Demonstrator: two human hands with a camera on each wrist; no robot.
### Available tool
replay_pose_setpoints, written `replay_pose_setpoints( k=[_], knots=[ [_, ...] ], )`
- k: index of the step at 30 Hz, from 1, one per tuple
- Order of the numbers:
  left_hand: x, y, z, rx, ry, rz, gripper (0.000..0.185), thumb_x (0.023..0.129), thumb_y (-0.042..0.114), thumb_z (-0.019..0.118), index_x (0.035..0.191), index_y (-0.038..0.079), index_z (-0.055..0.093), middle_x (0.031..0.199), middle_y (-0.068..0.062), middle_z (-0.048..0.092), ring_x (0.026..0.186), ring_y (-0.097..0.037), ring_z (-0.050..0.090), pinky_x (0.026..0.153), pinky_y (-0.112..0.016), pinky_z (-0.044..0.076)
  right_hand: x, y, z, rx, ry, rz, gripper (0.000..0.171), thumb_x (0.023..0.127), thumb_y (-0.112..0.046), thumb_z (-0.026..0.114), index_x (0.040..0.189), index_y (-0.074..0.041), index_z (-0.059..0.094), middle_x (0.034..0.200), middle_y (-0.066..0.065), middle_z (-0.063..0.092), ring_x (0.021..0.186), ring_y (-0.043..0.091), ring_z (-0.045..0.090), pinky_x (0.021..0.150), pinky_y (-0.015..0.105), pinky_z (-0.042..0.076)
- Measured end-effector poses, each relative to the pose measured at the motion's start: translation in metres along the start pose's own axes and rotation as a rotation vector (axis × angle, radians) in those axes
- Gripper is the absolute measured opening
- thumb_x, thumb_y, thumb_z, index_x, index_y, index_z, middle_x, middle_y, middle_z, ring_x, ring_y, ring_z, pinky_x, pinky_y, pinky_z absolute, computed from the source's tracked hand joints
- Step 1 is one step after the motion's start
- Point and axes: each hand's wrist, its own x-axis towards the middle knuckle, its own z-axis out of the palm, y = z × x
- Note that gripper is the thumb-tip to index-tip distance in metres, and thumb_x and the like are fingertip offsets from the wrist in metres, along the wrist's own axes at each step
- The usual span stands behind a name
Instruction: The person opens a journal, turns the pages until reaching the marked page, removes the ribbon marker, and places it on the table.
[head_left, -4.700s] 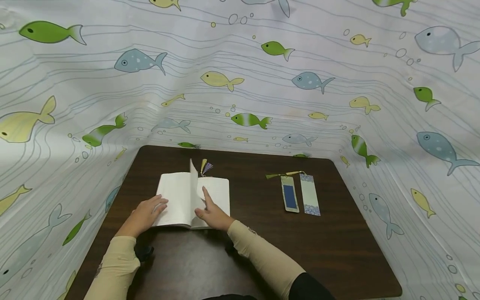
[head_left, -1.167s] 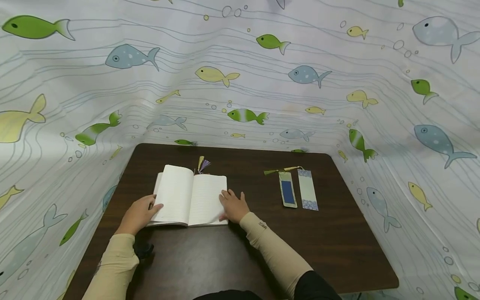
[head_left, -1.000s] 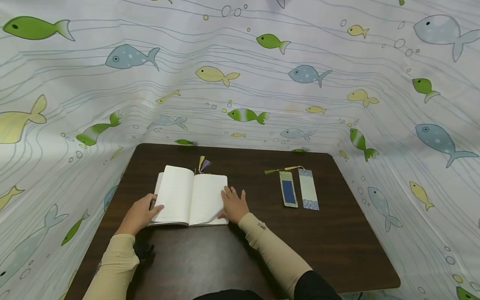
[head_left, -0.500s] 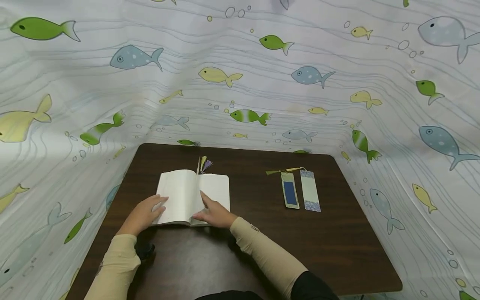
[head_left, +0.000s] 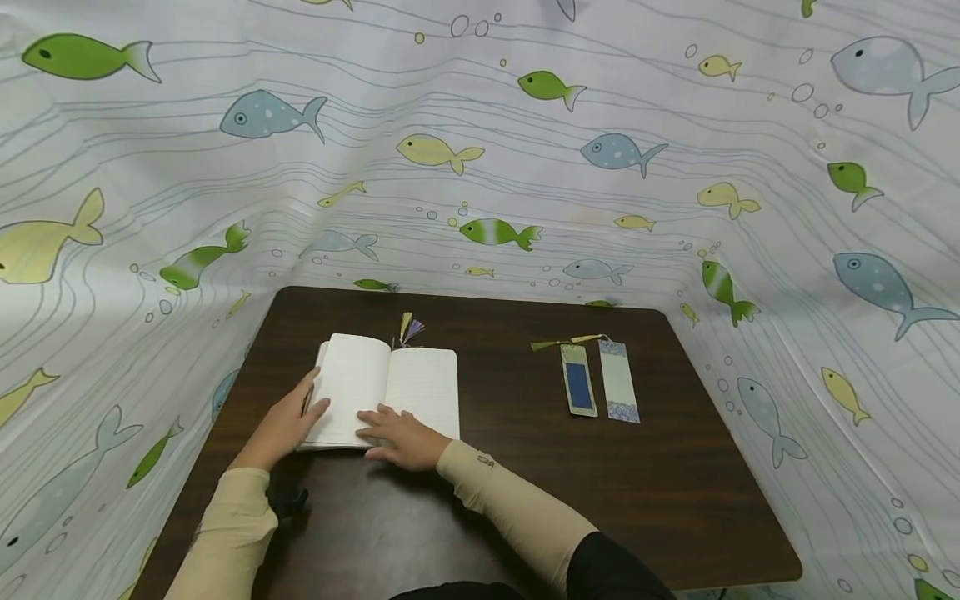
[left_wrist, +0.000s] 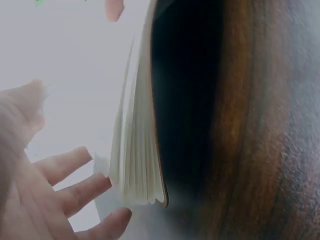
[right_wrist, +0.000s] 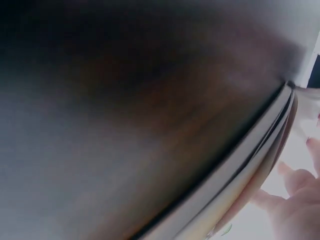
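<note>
Left hand (head_left: 283,427) steadies the outer edge of the open white lined-paper notebook (head_left: 386,390) on the dark wooden tabletop (head_left: 525,500), grip slack, fingers apart. Right hand (head_left: 402,436) presses flat, fingers straight, pinning pages open. Two rectangular tasselled bookmarks (head_left: 600,383) lie well apart, rightward.

Looks like a makeshift recording booth, not a real room: a dark wood counter (head_left: 465,500) boxed in behind and on both sides by a white fish-print curtain (head_left: 480,167), with just a notebook (head_left: 386,387) and two bookmarks (head_left: 600,379) on it.
</note>
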Motion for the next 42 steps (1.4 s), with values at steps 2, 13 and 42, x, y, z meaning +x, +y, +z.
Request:
replay_pose_setpoints(
  k=[2, 13, 42],
  knots=[
    [0.001, -0.001, 0.002, 0.058, -0.023, 0.036, 0.072, 0.104, 0.029, 0.059, 0.159, -0.001, 0.023, 0.153, -0.041, 0.028, 0.138, -0.061, 0.032, 0.109, -0.072, 0.028, -0.001, 0.004, -0.002, 0.028, -0.004, -0.01, 0.043, 0.109, -0.033, 0.048, 0.148, -0.016, 0.055, 0.165, -0.002, 0.033, 0.154, 0.025, 0.022, 0.121, 0.05, 0.026],
    [-0.003, -0.006, 0.008, 0.172, -0.053, 0.063, 0.056, 0.098, 0.027, 0.068, 0.143, -0.001, 0.054, 0.15, -0.043, 0.031, 0.131, -0.067, 0.034, 0.1, -0.078, 0.033, -0.026, 0.031, -0.005, -0.236, 0.029, 0.235, 0.066, 0.095, -0.031, 0.073, 0.151, -0.009, 0.047, 0.161, 0.012, 0.037, 0.148, 0.029, 0.036, 0.116, 0.039, 0.037],
    [-0.004, -0.004, 0.007, 0.213, -0.032, 0.099, 0.062, 0.092, 0.034, 0.074, 0.14, -0.003, 0.057, 0.147, -0.038, 0.042, 0.131, -0.06, 0.041, 0.099, -0.076, 0.035, -0.056, 0.058, -0.017, -0.586, 0.228, 0.465, 0.068, 0.07, -0.061, 0.071, 0.126, -0.021, 0.072, 0.14, -0.003, 0.063, 0.133, 0.028, 0.056, 0.109, 0.062, 0.039]
  ],
)
